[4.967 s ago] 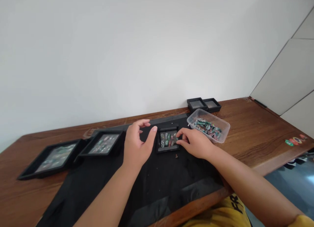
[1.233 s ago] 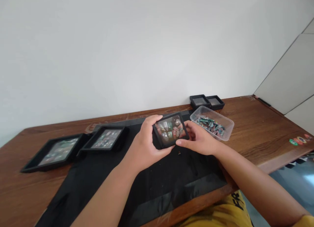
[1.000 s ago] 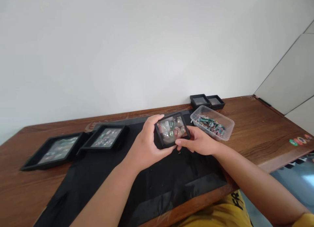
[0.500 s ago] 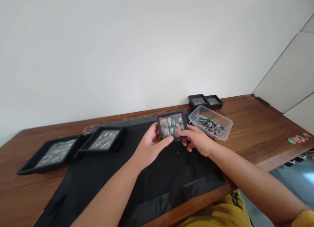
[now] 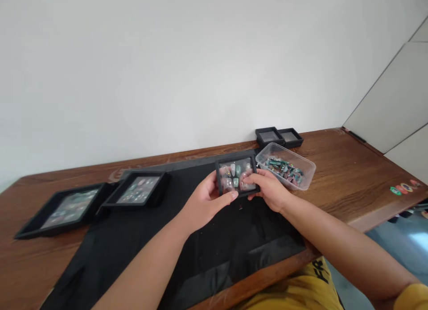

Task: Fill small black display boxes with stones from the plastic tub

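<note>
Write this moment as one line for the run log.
left hand: holds small black stone-filled display box | right hand: holds same box | beside: clear plastic tub

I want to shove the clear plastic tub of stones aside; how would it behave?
The clear tub looks thin-walled, so it probably flexes. Its wide, low shape should slide on the wooden table rather than tip. The loose stones would likely shift inside.

Left hand (image 5: 203, 203), right hand (image 5: 269, 192), fingers curled.
</note>
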Demonstrator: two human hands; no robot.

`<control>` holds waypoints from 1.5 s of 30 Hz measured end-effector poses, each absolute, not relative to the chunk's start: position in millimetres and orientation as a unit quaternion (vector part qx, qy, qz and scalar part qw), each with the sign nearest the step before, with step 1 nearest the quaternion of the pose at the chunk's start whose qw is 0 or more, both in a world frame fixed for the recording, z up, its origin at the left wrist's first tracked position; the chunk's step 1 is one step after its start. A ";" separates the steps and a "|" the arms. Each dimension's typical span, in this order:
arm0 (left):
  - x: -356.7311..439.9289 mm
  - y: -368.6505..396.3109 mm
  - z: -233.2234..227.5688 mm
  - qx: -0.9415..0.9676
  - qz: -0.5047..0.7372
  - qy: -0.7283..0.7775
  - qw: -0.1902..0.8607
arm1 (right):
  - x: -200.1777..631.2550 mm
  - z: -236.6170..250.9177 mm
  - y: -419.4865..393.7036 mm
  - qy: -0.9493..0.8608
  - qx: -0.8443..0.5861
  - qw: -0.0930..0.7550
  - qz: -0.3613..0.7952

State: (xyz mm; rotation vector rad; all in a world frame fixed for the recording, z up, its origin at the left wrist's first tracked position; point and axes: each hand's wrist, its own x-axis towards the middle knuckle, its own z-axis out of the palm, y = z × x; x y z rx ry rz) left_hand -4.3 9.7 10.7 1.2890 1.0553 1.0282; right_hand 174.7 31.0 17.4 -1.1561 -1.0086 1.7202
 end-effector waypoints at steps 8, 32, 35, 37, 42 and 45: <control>-5.6 11.2 8.4 0.550 0.428 0.450 0.558 | 175.3 19.4 28.7 -0.408 -0.432 0.423 0.684; -5.4 11.3 14.0 0.541 0.454 0.430 0.562 | 181.2 17.2 31.6 -0.405 -0.394 0.365 0.740; -4.6 11.1 13.2 0.543 0.455 0.425 0.563 | 180.4 16.2 30.7 -0.403 -0.399 0.365 0.738; -4.4 11.0 13.0 0.546 0.449 0.422 0.567 | 180.1 16.6 29.9 -0.402 -0.401 0.362 0.739; -5.5 11.2 14.1 0.541 0.445 0.421 0.576 | 180.9 20.4 28.4 -0.409 -0.395 0.361 0.739; -5.8 11.1 14.4 0.533 0.451 0.424 0.577 | 181.2 21.2 28.3 -0.410 -0.392 0.364 0.739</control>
